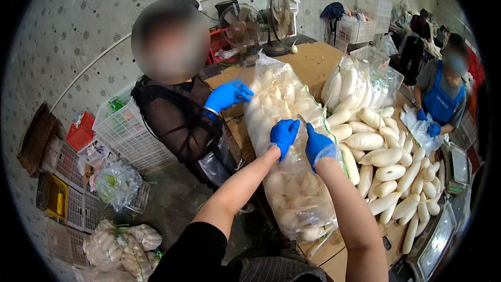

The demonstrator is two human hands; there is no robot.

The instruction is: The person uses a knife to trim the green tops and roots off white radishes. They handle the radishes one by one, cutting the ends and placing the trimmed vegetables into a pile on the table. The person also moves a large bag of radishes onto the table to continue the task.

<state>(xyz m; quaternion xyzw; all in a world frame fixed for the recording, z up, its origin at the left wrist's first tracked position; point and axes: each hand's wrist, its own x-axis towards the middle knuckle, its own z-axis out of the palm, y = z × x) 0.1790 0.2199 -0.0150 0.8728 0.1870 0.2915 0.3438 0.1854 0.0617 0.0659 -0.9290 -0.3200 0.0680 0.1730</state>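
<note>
A long clear plastic bag (270, 125) full of white radishes lies across the cardboard-covered table in front of me. My left hand (284, 137), in a blue glove, is closed on the bag's film near its middle. Just right of it, my right hand (320, 145), also blue-gloved, grips a small knife; its blade (302, 119) points up and left over the bag. The knife's handle is hidden in my fingers. A green strip (332, 135) runs along the bag's right side. Loose white radishes (387, 156) are heaped to the right of the bag.
A co-worker's gloved hand (229, 96) is at the bag's upper left edge. Another co-worker (440, 94) handles plastic at the right. Electric fans (278, 15) stand at the back. Scales (457, 166) border the right side. Crates (129, 133) and bagged radishes (117, 246) are on the left.
</note>
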